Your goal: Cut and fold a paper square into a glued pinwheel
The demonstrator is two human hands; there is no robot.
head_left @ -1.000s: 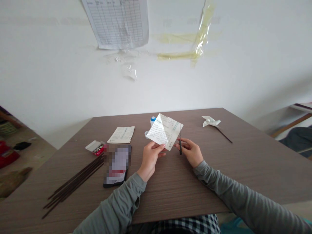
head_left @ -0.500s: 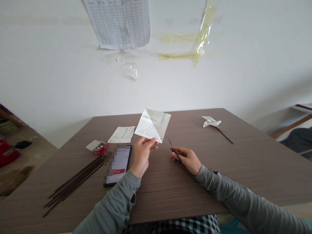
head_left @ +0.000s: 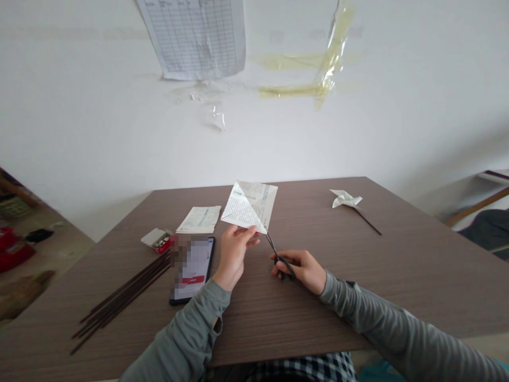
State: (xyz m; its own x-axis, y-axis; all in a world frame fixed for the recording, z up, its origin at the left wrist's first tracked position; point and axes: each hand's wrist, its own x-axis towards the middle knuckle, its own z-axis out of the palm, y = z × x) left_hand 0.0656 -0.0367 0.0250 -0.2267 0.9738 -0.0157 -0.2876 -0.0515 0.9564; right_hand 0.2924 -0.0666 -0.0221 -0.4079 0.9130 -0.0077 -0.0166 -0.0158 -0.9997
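Note:
Above the middle of the table, my left hand (head_left: pixel 234 254) pinches a square sheet of printed paper (head_left: pixel 250 204) by its lower edge. A diagonal crease runs across the sheet down to its lower right corner. Black-handled scissors (head_left: pixel 284 265) are in my right hand (head_left: pixel 304 268), fingers in the loops. Their blades point up and left and meet the sheet's lower right corner; whether paper lies between the blades I cannot tell.
On the table (head_left: pixel 358 297), a paper pinwheel (head_left: pixel 345 200) on a brown stick lies at the right. To the left are a stack of cut paper (head_left: pixel 199 219), a small open box (head_left: pixel 157 240), several brown sticks (head_left: pixel 123 289) and a phone (head_left: pixel 194 270).
My right hand has moved slightly left and down, and the scissors have opened at the handles, their tips coming to the sheet's corner. The sheet has tilted slightly.

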